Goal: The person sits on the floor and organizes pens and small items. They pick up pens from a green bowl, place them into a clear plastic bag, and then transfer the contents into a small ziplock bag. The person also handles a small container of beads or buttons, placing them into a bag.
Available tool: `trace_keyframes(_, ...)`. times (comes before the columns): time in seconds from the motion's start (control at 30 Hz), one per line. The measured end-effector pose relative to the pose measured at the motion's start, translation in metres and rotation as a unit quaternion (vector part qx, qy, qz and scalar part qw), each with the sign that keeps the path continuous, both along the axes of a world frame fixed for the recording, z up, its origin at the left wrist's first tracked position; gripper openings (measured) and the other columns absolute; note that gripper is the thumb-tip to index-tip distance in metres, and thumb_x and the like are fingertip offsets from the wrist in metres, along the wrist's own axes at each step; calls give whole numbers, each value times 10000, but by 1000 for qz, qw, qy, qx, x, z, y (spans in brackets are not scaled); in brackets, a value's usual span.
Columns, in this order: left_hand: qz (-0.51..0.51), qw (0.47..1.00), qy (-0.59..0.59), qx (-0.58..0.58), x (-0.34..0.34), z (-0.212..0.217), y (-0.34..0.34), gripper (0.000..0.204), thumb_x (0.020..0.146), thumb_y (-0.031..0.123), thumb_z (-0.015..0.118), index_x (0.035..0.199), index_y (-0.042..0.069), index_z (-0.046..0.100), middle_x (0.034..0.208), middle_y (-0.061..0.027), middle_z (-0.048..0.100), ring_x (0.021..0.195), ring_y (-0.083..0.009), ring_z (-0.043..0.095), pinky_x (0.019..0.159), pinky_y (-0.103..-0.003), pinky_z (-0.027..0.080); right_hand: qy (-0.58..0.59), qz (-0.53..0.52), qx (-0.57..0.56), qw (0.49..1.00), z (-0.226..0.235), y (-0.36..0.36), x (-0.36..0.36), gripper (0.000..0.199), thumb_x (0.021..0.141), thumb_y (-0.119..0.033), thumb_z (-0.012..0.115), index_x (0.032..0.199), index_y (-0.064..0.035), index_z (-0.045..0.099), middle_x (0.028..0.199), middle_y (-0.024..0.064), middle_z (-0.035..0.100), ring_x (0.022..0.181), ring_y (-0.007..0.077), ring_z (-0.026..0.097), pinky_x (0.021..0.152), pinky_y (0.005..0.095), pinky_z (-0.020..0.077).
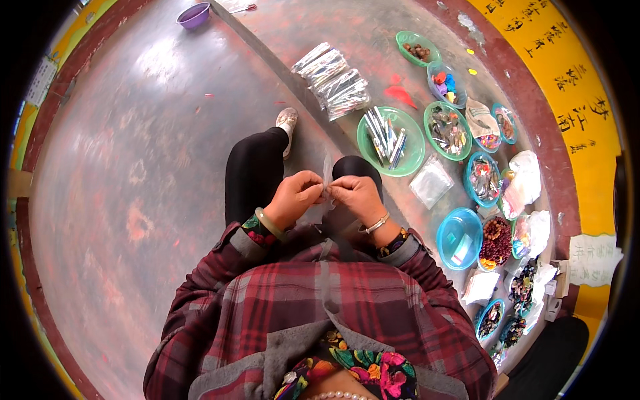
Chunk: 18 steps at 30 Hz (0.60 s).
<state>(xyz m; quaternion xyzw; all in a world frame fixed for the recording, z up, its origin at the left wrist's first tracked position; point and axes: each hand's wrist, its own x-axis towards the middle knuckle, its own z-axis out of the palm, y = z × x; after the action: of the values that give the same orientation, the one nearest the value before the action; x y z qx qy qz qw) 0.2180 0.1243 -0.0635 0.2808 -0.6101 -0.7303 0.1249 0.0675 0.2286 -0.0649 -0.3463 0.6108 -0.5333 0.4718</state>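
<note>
A narrow, clear plastic sleeve [327,168] stands upright between my hands, over my lap. My left hand [292,199] pinches its lower end between thumb and fingertips. From the other side, my right hand [361,200] grips the same end, so the fingertips of both hands nearly meet. Whether anything is inside the sleeve is too small to tell. To the right of my knee, a pile of clear plastic bags [432,183] lies on the floor. Beyond it, a green basin [415,159] holds several pens [385,137].
Bundles of plastic-wrapped pens [333,81] lie ahead. Along the right wall are several bowls of small parts, including a green bowl [437,152], a blue basin [445,230] and dark red beads [496,243]. A purple basin [193,16] sits far left. A dark trouser leg [550,357] shows lower right.
</note>
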Motion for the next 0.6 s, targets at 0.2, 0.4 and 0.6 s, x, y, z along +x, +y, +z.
trace_keyframes(0.2,26,986,55,152,-1,6,1,145,893,89,540,977,-24,571,915,-65,610,810,-133,610,754,-254,521,-101,-3,-20,995,0,0,-2,119,815,-113,666,820,4,646,720,28,635,603,71,558,556,203,449)
trace_keyframes(0.4,22,984,55,166,2,9,0,185,893,92,549,1011,-44,593,940,-91,633,842,-154,631,770,-257,527,-127,-17,-29,991,7,-1,1,105,817,-110,670,800,-12,636,711,18,623,605,66,544,561,195,435)
trace_keyframes(0.6,37,983,40,175,0,13,1,194,901,87,527,995,-66,602,922,-118,645,824,-184,646,755,-275,542,-142,-6,-40,989,3,-1,0,102,823,-111,663,817,-14,632,707,12,612,611,66,542,561,193,431)
